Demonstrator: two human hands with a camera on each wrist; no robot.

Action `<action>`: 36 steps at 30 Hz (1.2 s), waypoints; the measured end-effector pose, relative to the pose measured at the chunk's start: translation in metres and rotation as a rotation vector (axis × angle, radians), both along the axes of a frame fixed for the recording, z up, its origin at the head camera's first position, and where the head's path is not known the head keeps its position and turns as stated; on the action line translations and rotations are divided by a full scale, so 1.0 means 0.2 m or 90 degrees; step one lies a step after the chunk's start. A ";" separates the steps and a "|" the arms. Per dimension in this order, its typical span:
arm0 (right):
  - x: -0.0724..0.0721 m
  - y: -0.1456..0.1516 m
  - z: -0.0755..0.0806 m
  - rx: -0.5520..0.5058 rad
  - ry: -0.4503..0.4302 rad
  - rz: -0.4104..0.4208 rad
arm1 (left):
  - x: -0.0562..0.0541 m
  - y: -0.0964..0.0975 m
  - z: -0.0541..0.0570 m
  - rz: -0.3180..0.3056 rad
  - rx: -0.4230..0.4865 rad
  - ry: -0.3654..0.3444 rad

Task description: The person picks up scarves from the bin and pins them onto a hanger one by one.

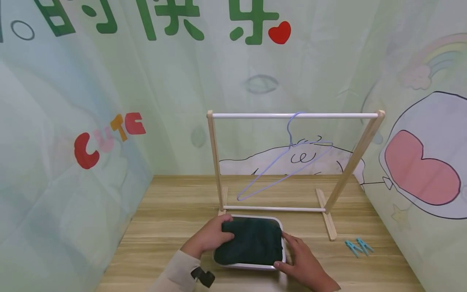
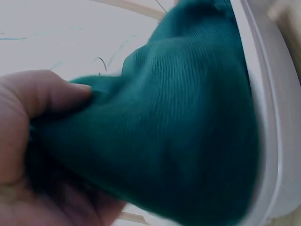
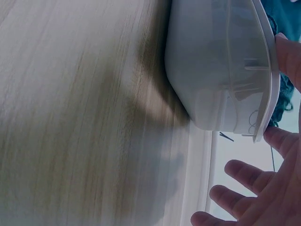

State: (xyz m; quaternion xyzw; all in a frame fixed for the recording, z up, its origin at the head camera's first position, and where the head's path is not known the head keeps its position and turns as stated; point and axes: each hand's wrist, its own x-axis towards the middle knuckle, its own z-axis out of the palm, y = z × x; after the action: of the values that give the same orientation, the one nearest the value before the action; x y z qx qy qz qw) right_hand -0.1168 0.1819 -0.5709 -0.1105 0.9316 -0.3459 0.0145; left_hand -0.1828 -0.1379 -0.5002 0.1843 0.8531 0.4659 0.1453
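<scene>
A dark green folded cloth (image 1: 251, 242) fills a white plastic tub (image 1: 255, 266) on the wooden table. My left hand (image 1: 212, 236) grips the cloth's left edge, and in the left wrist view the thumb (image 2: 56, 92) lies on top of the green fabric (image 2: 169, 127) with fingers beneath. On the other side my right hand (image 1: 304, 261) touches the tub's right rim. The right wrist view shows the thumb and forefinger at the tub (image 3: 211, 66), while the other fingers (image 3: 249, 176) spread straight out.
Behind the tub stands a wooden rack (image 1: 354, 162) with a white top rail (image 1: 255, 116). A purple hanger (image 1: 262, 172) hangs from that rail at an angle. Two blue clothespins (image 1: 359, 246) lie on the table (image 1: 164, 227) at right. Printed curtains (image 1: 175, 101) enclose the table.
</scene>
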 end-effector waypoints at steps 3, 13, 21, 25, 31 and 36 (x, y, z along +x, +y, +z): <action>0.00 0.00 0.00 -0.006 -0.008 -0.002 | 0.02 0.00 0.03 -0.009 0.039 0.026; 0.00 0.00 0.02 -0.008 -0.028 -0.012 | 0.10 0.01 0.17 0.004 0.218 0.047; -0.03 0.00 0.04 0.000 0.010 -0.015 | 0.12 0.01 0.24 0.041 0.277 0.067; -0.06 -0.01 0.06 0.019 0.024 -0.026 | 0.13 0.02 0.27 0.023 0.295 0.091; -0.08 -0.06 0.11 0.022 0.052 -0.069 | 0.13 0.04 0.33 -0.014 0.331 0.122; -0.14 -0.12 0.27 -0.079 0.079 -0.147 | 0.12 0.05 0.40 -0.027 0.364 0.166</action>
State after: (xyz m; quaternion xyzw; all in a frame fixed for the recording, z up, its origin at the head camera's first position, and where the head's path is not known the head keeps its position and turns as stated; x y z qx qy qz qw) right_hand -0.1456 0.1578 -0.5175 -0.0245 0.9139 -0.3949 -0.0901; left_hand -0.1595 -0.1274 -0.4196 0.2937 0.6947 0.6564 -0.0133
